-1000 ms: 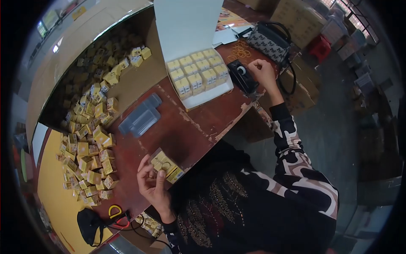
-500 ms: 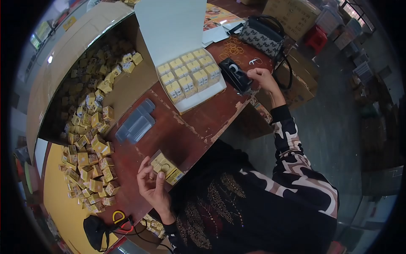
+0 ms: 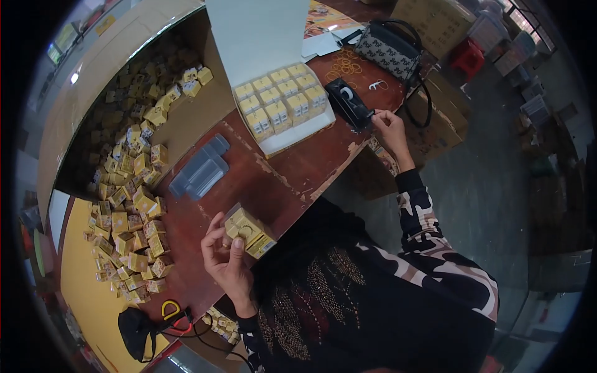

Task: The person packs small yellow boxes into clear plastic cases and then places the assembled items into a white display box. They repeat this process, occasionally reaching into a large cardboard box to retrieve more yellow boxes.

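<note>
Near the table's front edge, my left hand (image 3: 229,264) is closed around a block of small yellow boxes (image 3: 250,231), the thumb on the near side and fingers behind. A clear plastic edge shows at the block's top; a round mark or ring is on its face. At the far right, my right hand (image 3: 392,129) pinches at the near end of a black tape dispenser (image 3: 349,107) with a white roll core. What lies between its fingertips is too small to make out. An open white carton (image 3: 298,133) beside the dispenser holds rows of similar yellow boxes.
A big cardboard box (image 3: 186,127) at left spills many small yellow boxes (image 3: 127,236) onto the table. Clear plastic trays (image 3: 202,168) lie in the middle. Rubber bands (image 3: 348,64) and a handbag (image 3: 388,50) sit at the back. Yellow-handled scissors (image 3: 170,308) lie near a black pouch (image 3: 134,332).
The right hand has shifted slightly down and right at the dispenser's end. The left hand still holds the yellow boxes, raised a little. The view has tilted slightly.
</note>
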Motion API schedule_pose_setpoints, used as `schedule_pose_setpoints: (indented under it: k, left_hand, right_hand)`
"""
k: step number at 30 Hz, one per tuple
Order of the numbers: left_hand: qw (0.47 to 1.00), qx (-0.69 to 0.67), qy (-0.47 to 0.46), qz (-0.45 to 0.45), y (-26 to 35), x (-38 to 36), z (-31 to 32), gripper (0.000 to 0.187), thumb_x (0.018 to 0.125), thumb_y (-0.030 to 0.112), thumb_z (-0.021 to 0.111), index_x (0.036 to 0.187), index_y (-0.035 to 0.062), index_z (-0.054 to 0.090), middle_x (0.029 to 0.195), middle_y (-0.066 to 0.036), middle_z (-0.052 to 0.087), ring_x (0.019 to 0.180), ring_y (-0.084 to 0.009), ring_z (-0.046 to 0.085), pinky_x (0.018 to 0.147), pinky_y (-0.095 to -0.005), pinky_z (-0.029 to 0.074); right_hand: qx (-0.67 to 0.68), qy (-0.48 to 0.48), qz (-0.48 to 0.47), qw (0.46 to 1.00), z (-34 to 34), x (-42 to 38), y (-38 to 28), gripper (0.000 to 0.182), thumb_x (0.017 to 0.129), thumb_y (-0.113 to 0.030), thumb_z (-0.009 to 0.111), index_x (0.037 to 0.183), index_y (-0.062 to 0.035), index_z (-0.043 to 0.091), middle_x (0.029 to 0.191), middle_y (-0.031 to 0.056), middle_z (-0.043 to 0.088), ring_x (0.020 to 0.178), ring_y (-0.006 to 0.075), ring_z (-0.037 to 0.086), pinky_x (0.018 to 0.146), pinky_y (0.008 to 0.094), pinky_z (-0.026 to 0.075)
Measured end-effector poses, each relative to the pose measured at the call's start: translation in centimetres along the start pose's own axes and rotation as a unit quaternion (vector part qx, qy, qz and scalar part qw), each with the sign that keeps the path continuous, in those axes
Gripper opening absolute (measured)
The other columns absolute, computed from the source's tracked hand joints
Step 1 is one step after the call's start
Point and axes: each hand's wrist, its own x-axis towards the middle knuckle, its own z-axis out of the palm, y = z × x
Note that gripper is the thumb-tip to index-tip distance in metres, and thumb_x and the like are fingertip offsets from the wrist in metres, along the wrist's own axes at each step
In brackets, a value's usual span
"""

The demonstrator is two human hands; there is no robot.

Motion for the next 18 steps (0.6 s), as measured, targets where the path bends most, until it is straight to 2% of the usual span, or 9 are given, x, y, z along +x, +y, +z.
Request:
schedule_pose_setpoints:
  k: [2,4,7,9,11,13,15,17,18]
  left_hand:
    - [1.0,-0.003,0.003,0.003,0.1,0.1,0.3,0.032,0.086,0.001,0.071,0.113,0.0023,0.056,0.142,-0.022,0.048,0.112,-0.0163,0.056,0.096,-0.0299,0.046]
    - [1.0,0.005,-0.012,0.026,-0.2,0.0,-0.4,0.031,0.086,-0.001,0.071,0.113,0.0024,0.057,0.142,-0.02,0.048,0.115,-0.0161,0.055,0.097,-0.0291,0.046]
    - [0.995,0.07,-0.01,0.07,0.6,-0.3,0.0,0.027,0.086,-0.006,0.069,0.111,0.0025,0.059,0.143,-0.015,0.046,0.117,-0.0179,0.054,0.098,-0.0315,0.046]
    - [0.988,0.106,-0.015,0.109,0.6,-0.3,0.6,0.026,0.087,-0.005,0.068,0.111,0.0024,0.06,0.143,-0.016,0.045,0.12,-0.021,0.054,0.099,-0.0337,0.047]
    - [0.979,0.13,-0.035,0.15,0.6,-0.5,1.2,0.025,0.088,-0.004,0.068,0.111,0.0024,0.06,0.142,-0.017,0.043,0.123,-0.024,0.053,0.099,-0.0359,0.048]
    - [0.95,0.244,-0.04,0.192,1.0,-0.6,1.7,0.022,0.088,-0.004,0.068,0.108,0.0017,0.063,0.141,-0.019,0.042,0.126,-0.0303,0.053,0.1,-0.0399,0.048]
    - [0.933,0.275,-0.044,0.23,0.7,-0.6,1.6,0.022,0.087,-0.005,0.068,0.107,0.0017,0.064,0.14,-0.02,0.043,0.125,-0.0326,0.053,0.1,-0.0409,0.049]
    - [0.913,0.308,-0.045,0.263,0.6,-0.7,1.3,0.022,0.086,-0.006,0.068,0.106,0.0017,0.065,0.139,-0.021,0.043,0.124,-0.0348,0.054,0.1,-0.0419,0.049]
    - [0.9,0.323,-0.047,0.288,0.6,-0.7,1.3,0.024,0.084,-0.008,0.069,0.105,0.0031,0.066,0.138,-0.021,0.044,0.123,-0.036,0.055,0.099,-0.0429,0.05]
  right_hand:
    - [-0.111,0.064,-0.075,0.989,-0.3,0.0,1.0,0.013,0.092,-0.011,0.067,0.094,0.0016,0.067,0.093,0.0029,0.07,0.074,0.0058,0.056,0.068,0.023,0.046]
    - [-0.065,0.068,-0.098,0.991,-1.4,0.0,1.8,0.013,0.093,-0.011,0.066,0.091,0.0012,0.067,0.096,0.0048,0.071,0.073,0.0073,0.058,0.068,0.0228,0.047]
    - [-0.031,0.082,-0.115,0.99,0.5,-2.0,-4.7,0.013,0.094,-0.012,0.065,0.096,0.0009,0.067,0.095,0.0069,0.071,0.073,0.0088,0.062,0.068,0.0234,0.049]
    - [0.112,-0.006,-0.078,0.991,3.5,-4.4,-10.6,0.014,0.095,-0.011,0.065,0.101,0.0005,0.066,0.091,0.007,0.07,0.072,0.0102,0.065,0.068,0.0239,0.052]
    - [0.157,-0.112,-0.063,0.979,6.9,-7.4,-14.1,0.021,0.096,-0.009,0.063,0.114,0.0009,0.064,0.087,0.0072,0.069,0.072,0.0099,0.065,0.066,0.0234,0.053]
    - [0.224,-0.247,-0.054,0.941,10.2,-10.8,-18.0,0.04,0.096,-0.006,0.062,0.135,0.0001,0.052,0.085,0.0082,0.067,0.073,0.0106,0.065,0.067,0.0232,0.054]
    - [0.309,-0.355,0.027,0.882,12.6,-13.4,-20.4,0.061,0.096,-0.006,0.061,0.15,-0.0031,0.032,0.085,0.0095,0.066,0.073,0.0115,0.065,0.067,0.0238,0.055]
    - [0.339,-0.412,0.064,0.843,14.4,-14.5,-20.0,0.067,0.096,-0.006,0.061,0.152,-0.0046,0.026,0.086,0.0096,0.066,0.073,0.0118,0.065,0.068,0.0248,0.056]
    - [0.339,-0.418,0.082,0.839,15.0,-15.0,-20.5,0.064,0.097,-0.007,0.061,0.151,-0.0043,0.029,0.087,0.0091,0.066,0.074,0.011,0.064,0.069,0.0247,0.056]
